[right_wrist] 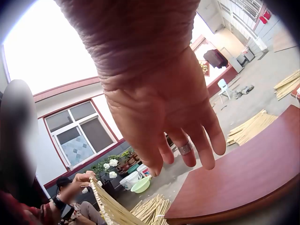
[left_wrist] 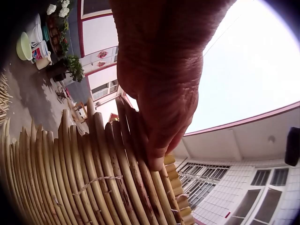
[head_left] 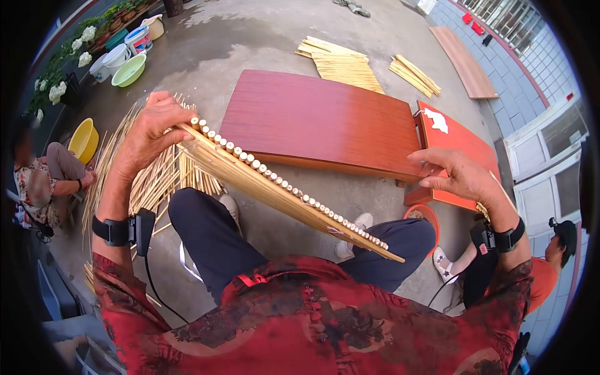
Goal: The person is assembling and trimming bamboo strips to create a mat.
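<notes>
Red patterned shirt [head_left: 250, 337] sits nearest the head camera, below both hands. Stalk mat [head_left: 269, 190] slants between them: one top corner at the left fingertips, far end low over the right thigh, short of the right fingers. Can't tell if that end touches the leg.

Left hand [head_left: 153, 131]: thumb and fingers pinch the mat's corner. Right hand [head_left: 459, 175]: fingers loose and apart, nothing in them, over the near edge of the orange stool.

Progress, my read: the stalks in the mat are joined into one sheet, so binding looks well along. Loose stalks [head_left: 156, 194] lie in a heap under the left forearm, so material is left. Flat stalk piles [head_left: 350, 70] lie beyond the red-brown table [head_left: 312, 119], ahead of the fingers; can't tell if they're bound. No tie-off visible, so can't call the mat finished.

View differences: head gives the full row of round cut ends and the mat's whole run. Left wrist gives the twine [left_wrist: 110, 177] crossing the stalks below the left fingertips, plus uneven stalk tips. Right wrist gives the right palm side and a ring [right_wrist: 185, 148] on one finger; head doesn't show that ring clearly.
</notes>
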### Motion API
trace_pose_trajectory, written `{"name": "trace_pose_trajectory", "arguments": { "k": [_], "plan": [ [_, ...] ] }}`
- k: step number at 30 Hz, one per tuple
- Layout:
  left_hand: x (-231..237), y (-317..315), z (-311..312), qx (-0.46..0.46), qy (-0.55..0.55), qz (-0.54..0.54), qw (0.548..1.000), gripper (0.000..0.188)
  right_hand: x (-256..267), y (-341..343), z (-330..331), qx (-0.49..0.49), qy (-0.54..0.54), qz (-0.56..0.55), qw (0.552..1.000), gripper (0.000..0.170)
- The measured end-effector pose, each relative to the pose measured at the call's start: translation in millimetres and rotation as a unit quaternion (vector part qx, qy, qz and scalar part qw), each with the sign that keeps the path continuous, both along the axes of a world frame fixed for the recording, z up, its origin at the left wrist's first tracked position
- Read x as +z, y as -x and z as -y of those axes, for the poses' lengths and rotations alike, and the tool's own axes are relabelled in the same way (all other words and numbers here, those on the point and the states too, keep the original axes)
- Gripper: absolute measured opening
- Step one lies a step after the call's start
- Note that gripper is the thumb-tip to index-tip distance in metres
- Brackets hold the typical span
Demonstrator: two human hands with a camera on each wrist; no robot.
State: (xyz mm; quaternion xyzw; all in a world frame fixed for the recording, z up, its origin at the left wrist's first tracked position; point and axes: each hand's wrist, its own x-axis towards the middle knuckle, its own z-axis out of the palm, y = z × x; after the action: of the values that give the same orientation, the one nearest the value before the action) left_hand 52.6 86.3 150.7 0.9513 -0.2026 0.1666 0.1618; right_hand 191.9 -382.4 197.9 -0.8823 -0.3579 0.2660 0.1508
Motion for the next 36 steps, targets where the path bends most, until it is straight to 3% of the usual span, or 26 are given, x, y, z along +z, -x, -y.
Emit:
{"name": "trace_pose_trajectory", "arguments": {
  "k": [4,6,8,10,12,14,17,20,22,24,30,31,36],
  "plan": [
    [-1,1,-7,0.025,-0.011,0.012,1.000,0.025,-32,20,7,0.006,-0.021,-0.027,0.999,0.036],
    [3,0,1,0.070,0.006,0.014,0.997,0.027,-37,31,8,-0.024,-0.126,-0.072,0.989,0.030],
    [8,-6,8,0.077,0.001,0.014,0.997,0.026,-44,39,10,-0.040,-0.153,-0.041,0.987,0.025],
    [9,-6,18,0.125,0.021,0.002,0.992,0.027,-58,48,15,-0.064,-0.136,0.125,0.981,0.022],
    [14,-6,25,0.127,0.022,0.024,0.991,0.026,-73,61,12,-0.077,-0.249,0.243,0.934,0.021],
    [21,-8,37,0.155,0.054,0.054,0.985,0.025,-72,69,6,0.005,-0.292,0.330,0.898,0.026],
    [33,-12,51,0.160,0.087,0.118,0.976,0.025,-85,74,-14,0.047,-0.308,0.316,0.896,0.033],
    [38,-16,56,0.165,0.144,0.166,0.961,0.026,-90,63,-35,0.018,-0.332,0.332,0.883,0.040],
    [33,-20,58,0.193,0.316,0.162,0.915,0.026,-87,45,-42,0.029,-0.336,0.351,0.873,0.045],
    [25,-22,68,0.216,0.346,0.141,0.902,0.025,-81,32,-53,-0.038,-0.362,0.262,0.894,0.045],
    [-19,-37,105,0.281,0.392,0.116,0.868,0.020,-110,-10,-106,-0.018,-0.399,0.310,0.863,0.052],
    [-30,-41,102,0.281,0.400,0.111,0.866,0.019,-113,-14,-113,-0.023,-0.394,0.240,0.887,0.053],
    [-67,-38,88,0.307,0.421,0.050,0.852,0.018,-153,-24,-138,-0.005,-0.412,0.179,0.894,0.049]
  ]
}}
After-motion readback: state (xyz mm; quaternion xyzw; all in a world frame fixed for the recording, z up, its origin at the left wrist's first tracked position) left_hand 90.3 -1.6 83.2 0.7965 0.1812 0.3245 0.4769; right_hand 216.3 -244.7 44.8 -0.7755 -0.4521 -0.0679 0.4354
